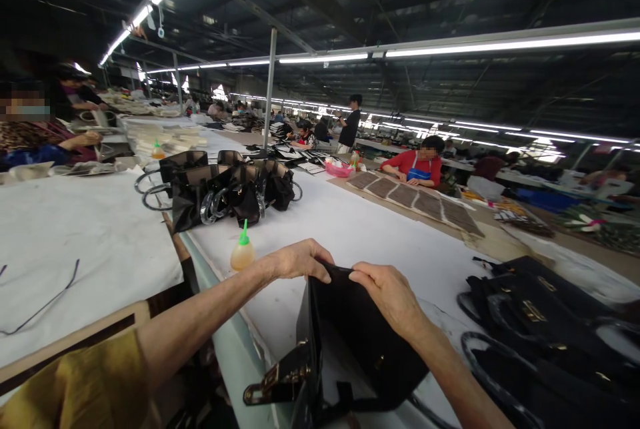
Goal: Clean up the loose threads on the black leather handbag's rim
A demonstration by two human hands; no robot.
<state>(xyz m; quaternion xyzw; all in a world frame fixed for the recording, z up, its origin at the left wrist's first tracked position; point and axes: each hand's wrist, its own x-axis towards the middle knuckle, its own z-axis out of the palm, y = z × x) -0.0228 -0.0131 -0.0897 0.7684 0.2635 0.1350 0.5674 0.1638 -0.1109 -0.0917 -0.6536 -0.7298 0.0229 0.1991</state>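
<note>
My left hand [299,260] and my right hand [389,295] both grip the top edge of a black handbag [350,342] that stands upright at the near edge of the white table [350,229]. Fingers of each hand curl over the bag's rim. A strap with gold metal fittings [277,375] hangs from the bag's left side. A small squeeze bottle [243,252] with amber liquid and a green nozzle stands just left of my left hand.
A pile of finished black handbags [540,322] lies at the right. Another group of black bags [225,189] with ring handles stands farther up the table. Brown panels [415,199] lie in a row before a seated person in red [417,165]. Other workers sit at the left.
</note>
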